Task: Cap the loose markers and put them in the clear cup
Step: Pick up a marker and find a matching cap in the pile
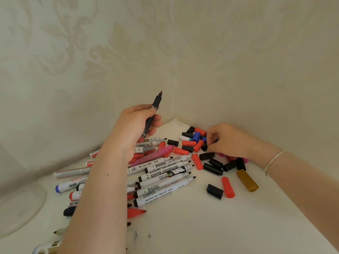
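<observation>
left hand [135,125] grips dark marker [153,112], red tip up, above the pile; right hand [227,140] picks among the loose caps [194,142], fingers curled.
marker looks light, rigid, smooth: hold mid-barrel, keep off the wet tip. clear cup [20,208] sits far left.

left forearm [99,189] hiding marker barrels, clear cup [20,208] edge-cropped

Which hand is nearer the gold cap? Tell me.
Right. The right hand reaches into the pile of caps just up the table from the gold cap. The left hand is raised far across from it, holding a dark marker.
</observation>
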`<state>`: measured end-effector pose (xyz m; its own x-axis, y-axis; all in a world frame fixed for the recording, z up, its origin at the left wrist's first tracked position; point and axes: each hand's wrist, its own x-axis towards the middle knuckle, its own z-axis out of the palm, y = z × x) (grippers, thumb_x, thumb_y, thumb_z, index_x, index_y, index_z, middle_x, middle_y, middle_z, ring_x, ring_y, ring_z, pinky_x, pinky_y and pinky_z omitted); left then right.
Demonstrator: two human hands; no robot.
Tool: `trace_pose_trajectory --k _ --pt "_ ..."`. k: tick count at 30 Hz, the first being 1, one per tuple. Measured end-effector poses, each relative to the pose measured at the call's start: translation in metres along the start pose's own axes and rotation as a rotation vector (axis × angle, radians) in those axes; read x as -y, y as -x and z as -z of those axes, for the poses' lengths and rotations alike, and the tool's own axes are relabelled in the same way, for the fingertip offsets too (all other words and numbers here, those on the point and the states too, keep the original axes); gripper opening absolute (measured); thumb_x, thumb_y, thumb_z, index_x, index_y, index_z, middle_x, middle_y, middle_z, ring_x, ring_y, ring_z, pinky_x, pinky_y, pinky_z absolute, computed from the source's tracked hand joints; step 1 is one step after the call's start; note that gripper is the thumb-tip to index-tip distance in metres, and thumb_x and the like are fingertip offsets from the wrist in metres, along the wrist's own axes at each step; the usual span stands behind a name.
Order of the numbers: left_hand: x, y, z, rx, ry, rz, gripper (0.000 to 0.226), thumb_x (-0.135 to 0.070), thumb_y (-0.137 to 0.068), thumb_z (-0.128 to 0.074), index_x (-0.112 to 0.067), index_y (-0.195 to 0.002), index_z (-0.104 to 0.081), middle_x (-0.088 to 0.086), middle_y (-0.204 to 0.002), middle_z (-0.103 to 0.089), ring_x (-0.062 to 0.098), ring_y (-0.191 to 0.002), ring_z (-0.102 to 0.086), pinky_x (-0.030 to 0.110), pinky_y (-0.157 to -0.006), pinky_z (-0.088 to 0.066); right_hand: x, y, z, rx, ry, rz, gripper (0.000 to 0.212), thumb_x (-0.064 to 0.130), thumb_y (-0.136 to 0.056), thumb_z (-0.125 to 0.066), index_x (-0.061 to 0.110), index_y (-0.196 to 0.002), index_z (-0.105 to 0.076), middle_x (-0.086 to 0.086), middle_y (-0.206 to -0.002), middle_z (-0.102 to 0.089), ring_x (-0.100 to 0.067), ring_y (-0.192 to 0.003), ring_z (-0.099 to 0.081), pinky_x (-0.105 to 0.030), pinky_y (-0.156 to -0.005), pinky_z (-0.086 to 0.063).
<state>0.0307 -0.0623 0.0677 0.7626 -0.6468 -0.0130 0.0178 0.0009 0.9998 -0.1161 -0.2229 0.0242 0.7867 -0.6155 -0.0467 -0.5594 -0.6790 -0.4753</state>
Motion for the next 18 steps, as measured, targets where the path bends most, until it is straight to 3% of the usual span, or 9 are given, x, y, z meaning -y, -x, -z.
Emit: trace_pose_trajectory --k 2,5,7,10,12,18 --pt "-0.004 -0.002 0.007 -0.021 -0.034 -0.008 0.016 -0.009 -0.094 -0.055 -0.011 -0.107 -0.065 0.004 -0.075 -0.070 0.011 -0.062 -0.064 0.026 -0.064 -0.050 0.001 -0.006 0.003 -0.108 -0.025 -0.003 0.015 0.001 -0.084 -0.058 0.015 -0.079 -0.062 -0.006 -0.094 -0.066 -0.018 -0.079 -0.060 -0.024 -0.063 -0.047" --pt "-0.010 -0.003 0.017 -0.021 -0.130 -0.054 0.017 -0.010 -0.095 -0.055 -0.014 -0.110 -0.062 0.004 -0.080 -0.069 0.003 -0.059 -0.066 0.016 -0.051 -0.048 0.006 -0.020 0.009 -0.182 -0.088 0.002 0.021 -0.004 -0.082 -0.054 0.014 -0.082 -0.064 -0.008 -0.094 -0.067 -0.022 -0.087 -0.061 -0.030 -0.074 -0.049" --pt "-0.014 -0.005 0.024 -0.019 -0.203 -0.091 0.021 -0.013 -0.095 -0.055 -0.016 -0.114 -0.063 0.002 -0.082 -0.072 0.005 -0.069 -0.070 0.021 -0.062 -0.051 0.012 -0.031 0.010 -0.146 -0.079 0.024 0.025 -0.005 -0.082 -0.053 0.016 -0.083 -0.067 -0.006 -0.095 -0.069 -0.021 -0.090 -0.063 -0.029 -0.080 -0.050" --pt "-0.018 -0.005 0.033 -0.014 -0.302 -0.127 0.021 -0.016 -0.095 -0.055 -0.021 -0.113 -0.064 -0.002 -0.083 -0.074 0.009 -0.080 -0.072 0.042 -0.084 -0.052 0.022 -0.045 0.006 -0.093 -0.056 0.035 0.032 -0.006 -0.082 -0.049 0.020 -0.085 -0.067 -0.005 -0.100 -0.069 -0.019 -0.093 -0.063 -0.025 -0.080 -0.049" --pt "-0.020 -0.005 0.039 -0.012 -0.334 -0.129 0.021 -0.016 -0.095 -0.056 -0.022 -0.114 -0.064 -0.002 -0.083 -0.075 0.008 -0.080 -0.072 0.047 -0.088 -0.050 0.030 -0.050 0.001 -0.084 -0.060 0.052 0.032 -0.006 -0.085 -0.047 0.017 -0.091 -0.070 -0.006 -0.103 -0.068 -0.019 -0.097 -0.063 -0.023 -0.082 -0.048" --pt "-0.023 -0.004 0.061 -0.023 -0.363 -0.113 0.025 -0.017 -0.094 -0.057 -0.018 -0.119 -0.063 -0.001 -0.085 -0.075 0.007 -0.078 -0.072 0.020 -0.053 -0.050 0.054 -0.058 -0.012 -0.055 -0.041 0.125 0.034 -0.005 -0.086 -0.044 0.012 -0.100 -0.070 -0.007 -0.110 -0.067 -0.020 -0.101 -0.062 -0.021 -0.085 -0.047"
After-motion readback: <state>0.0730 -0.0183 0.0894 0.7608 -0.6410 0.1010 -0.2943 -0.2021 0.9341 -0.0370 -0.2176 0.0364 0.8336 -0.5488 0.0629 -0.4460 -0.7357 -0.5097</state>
